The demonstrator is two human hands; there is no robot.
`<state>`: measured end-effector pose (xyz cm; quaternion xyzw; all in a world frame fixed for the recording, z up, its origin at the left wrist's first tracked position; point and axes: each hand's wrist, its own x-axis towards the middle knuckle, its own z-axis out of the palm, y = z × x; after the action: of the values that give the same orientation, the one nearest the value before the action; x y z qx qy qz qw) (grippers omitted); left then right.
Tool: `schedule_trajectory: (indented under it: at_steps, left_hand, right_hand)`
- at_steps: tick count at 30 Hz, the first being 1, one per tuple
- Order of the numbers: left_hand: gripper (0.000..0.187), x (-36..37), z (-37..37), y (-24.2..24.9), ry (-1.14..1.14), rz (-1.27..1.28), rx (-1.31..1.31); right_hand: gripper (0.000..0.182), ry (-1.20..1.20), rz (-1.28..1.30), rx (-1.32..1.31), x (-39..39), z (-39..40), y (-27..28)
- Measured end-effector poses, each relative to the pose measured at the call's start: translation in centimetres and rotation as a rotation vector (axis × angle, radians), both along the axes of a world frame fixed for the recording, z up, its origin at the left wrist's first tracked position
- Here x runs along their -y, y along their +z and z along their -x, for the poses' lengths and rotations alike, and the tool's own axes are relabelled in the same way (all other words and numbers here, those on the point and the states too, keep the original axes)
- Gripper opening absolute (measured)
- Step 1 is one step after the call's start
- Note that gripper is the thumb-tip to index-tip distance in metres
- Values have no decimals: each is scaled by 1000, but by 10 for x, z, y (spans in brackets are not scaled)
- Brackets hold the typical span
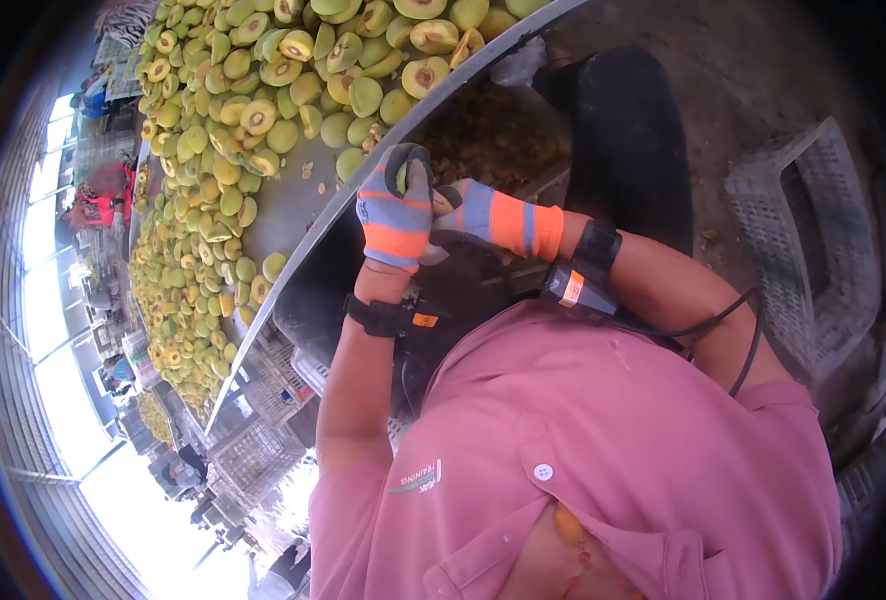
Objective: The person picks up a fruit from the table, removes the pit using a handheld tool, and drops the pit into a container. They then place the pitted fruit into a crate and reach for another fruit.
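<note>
My left hand (397, 208), in a grey and orange glove with dark fingertips, is closed around a green fruit piece (402, 178) that is mostly hidden by the fingers. Right beside it, my right hand (475, 214) wears a matching glove with its fingers curled in; what they hold is hidden. Both hands are close together at the edge of a metal table (308, 190). On that table lies a large heap of halved green-yellow fruit (225, 140), some halves showing brown centres.
Below the table edge is a dark container (493, 135) with brown bits inside. A white plastic crate (808, 250) stands on the floor at the right. More crates (258, 450) and people, one in red (103, 195), are at the left.
</note>
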<state>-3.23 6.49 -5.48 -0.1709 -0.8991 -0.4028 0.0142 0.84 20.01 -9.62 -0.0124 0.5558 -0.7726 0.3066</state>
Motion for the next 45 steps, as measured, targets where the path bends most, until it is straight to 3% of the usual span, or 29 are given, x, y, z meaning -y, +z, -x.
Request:
schedule_trajectory:
  at_steps: [2,4,5,8,11,13,18,20,25,28,30,31,34,37,40,43,44,45]
  left_hand:
    - [18,4,9,9,-104,-105,125]
    - [20,6,16,22,-222,-240,290]
    - [24,13,20,23,-356,-116,188]
    - [26,6,2,29,-230,-322,299]
    - [22,5,-17,31,-72,-386,289]
    - [23,7,-23,44,-127,-231,225]
    - [25,9,-30,77,-240,-9,82]
    - [24,10,-31,79,-211,32,32]
    - [21,0,-34,54,-8,-137,78]
    - [19,2,-30,54,-49,-188,254]
    - [21,8,-26,65,-182,-218,439]
    - [22,11,-23,70,-285,-202,413]
    - [23,13,-17,95,-423,-72,421]
    - [22,14,-11,87,-435,-169,361]
    - [19,6,-16,66,-218,-342,290]
    - [19,3,-23,44,-41,-430,242]
    - [20,2,-27,37,44,-579,395]
    - [25,2,-27,25,60,-552,326]
  right_hand:
    - [20,14,-4,159,-11,0,28]
    - [17,56,191,162,-16,0,24]
    - [15,79,285,163,-20,0,21]
    - [14,155,366,53,-19,1,3]
    - [11,174,393,-378,-17,-2,-9]
    - [10,272,295,-487,-20,-4,-9]
    - [14,266,411,-397,1,-15,-27]
    - [16,239,308,-488,4,-12,-34]
    - [18,168,78,-669,2,-7,-41]
    - [17,215,136,-422,-16,-10,-10]
    - [18,316,330,65,-30,-13,34]
    - [19,319,438,193,-33,-16,58]
    - [21,398,381,46,-27,-13,59]
    - [20,371,478,51,-24,-13,52]
    - [18,318,306,-4,-27,-6,54]
    - [15,114,229,-133,-11,-9,37]
    - [13,134,164,-114,-14,-10,37]
    - [11,179,113,-115,-18,-8,37]
